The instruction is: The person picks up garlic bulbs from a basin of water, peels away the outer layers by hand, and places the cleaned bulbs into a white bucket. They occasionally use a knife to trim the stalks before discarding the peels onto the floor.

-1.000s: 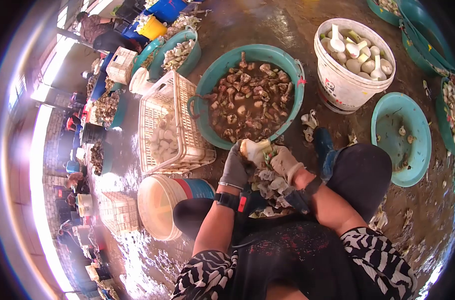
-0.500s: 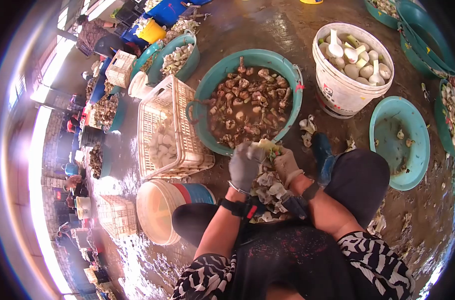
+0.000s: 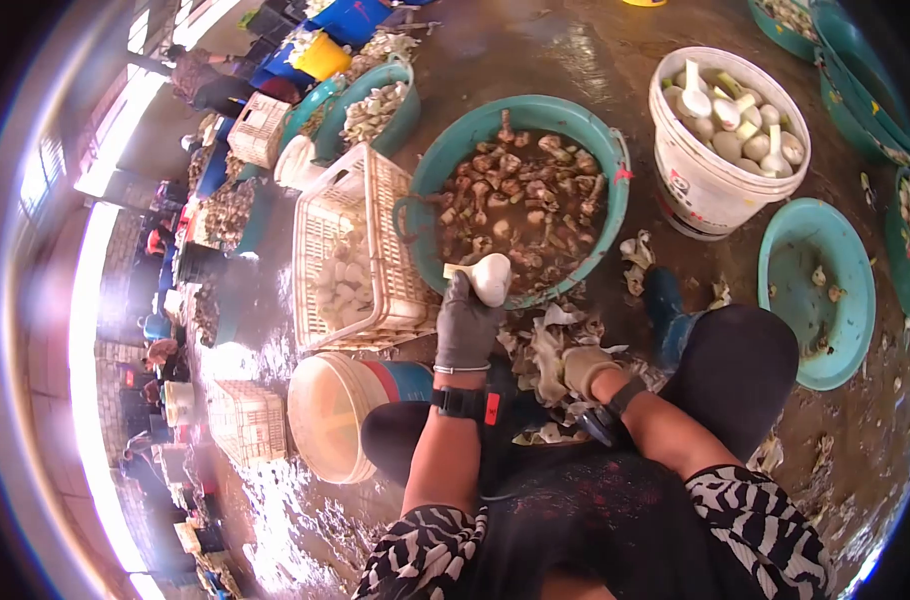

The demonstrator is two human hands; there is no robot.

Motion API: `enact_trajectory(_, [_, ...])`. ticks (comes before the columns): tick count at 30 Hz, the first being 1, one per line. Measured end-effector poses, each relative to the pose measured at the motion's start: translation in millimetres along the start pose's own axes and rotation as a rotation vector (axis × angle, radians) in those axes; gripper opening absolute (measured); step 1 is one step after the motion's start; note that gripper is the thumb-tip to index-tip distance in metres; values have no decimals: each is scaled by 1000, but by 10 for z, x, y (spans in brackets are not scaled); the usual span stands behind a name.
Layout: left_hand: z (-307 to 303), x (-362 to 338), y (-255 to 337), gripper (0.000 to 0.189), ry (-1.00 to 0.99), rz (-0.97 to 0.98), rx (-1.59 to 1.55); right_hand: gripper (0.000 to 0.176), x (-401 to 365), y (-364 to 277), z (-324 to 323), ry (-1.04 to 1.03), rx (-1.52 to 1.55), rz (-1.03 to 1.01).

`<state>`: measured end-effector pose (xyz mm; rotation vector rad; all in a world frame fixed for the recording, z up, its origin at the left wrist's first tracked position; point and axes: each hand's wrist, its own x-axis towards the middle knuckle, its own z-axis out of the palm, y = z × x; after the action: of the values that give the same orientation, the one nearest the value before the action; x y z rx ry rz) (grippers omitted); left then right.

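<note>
The person squats low over a wet floor (image 3: pixel 535 50), and from here the body blocks a good part of the work. The left hand (image 3: pixel 467 328), in a grey glove, is closed around the lower part of a white peeled bulb (image 3: pixel 492 278) and holds it up at the near rim of the big teal basin (image 3: pixel 535 103), just beside the white crate (image 3: pixel 365 190). The fingers wrap the bulb's underside, so only its rounded top and a short stub show.

The right hand (image 3: pixel 583 368), in a pale glove, lies lower down among the heap of peelings (image 3: pixel 547 345) between the knees. It looks loosely curled, but the scraps cover the fingers and I cannot tell whether it grips anything. Something dark sits by that wrist, too blurred to name.

The big basin holds brown muddy water with unpeeled bulbs half sunk in it. A white bucket (image 3: pixel 705 195) well off to the right is full of peeled ones. Near it a small teal basin (image 3: pixel 850 300) holds only a few bits. Another pale bucket (image 3: pixel 325 415) sits by the left knee, its inside washed out by glare. More basins on the right edge are cut off by the frame, and the people at the far left are tiny and smeared
</note>
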<state>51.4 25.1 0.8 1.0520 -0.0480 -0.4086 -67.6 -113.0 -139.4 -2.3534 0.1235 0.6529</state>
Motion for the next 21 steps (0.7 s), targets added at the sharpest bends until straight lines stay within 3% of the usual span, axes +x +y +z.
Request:
enact_trajectory(1, [-1,28,-22,42,41,-79,-198,27,-46,-72,-58,-47,-53,16])
enact_trajectory(2, [-7,48,-57,43,81,-165,-402,28,-96,-98,-131,76,-48,-3])
enact_trajectory(4, [-21,64,-124,45,27,-243,-435,29,-311,-248,-514,321,-37,-16])
enact_trajectory(5, [-16,67,-158,45,8,-275,-429,27,-219,-217,-500,482,112,-35])
enact_trajectory(7, [10,160,-267,45,-7,-336,-448,24,82,-63,-261,452,654,-26])
enact_trajectory(8, [70,246,-318,36,17,-397,-427,23,216,82,-162,454,914,-19])
enact_trajectory(10, [258,520,-507,36,127,-463,-409,24,417,207,67,614,924,-149])
enact_trajectory(11, [498,608,-514,42,118,-422,-243,23,363,178,-59,573,928,-75])
enact_trajectory(13, [1033,800,-390,34,-166,-329,-89,22,154,-39,-293,443,951,59])
enact_trajectory(15, [1661,877,-205,29,-478,70,620,20,539,60,39,440,1423,-172])
enact_trajectory(16, [1933,937,-195,31,-454,-106,272,19,647,41,142,419,1661,-287])
enact_trajectory(17, [2205,998,-187,33,-387,-268,-78,19,668,68,257,539,1384,-289])
enact_trajectory(20, [2223,1247,-435,34,-216,-375,147,18,380,58,62,851,515,-299])
enact_trajectory(21, [2009,1387,-600,34,-225,-343,187,19,385,61,7,866,455,-278])
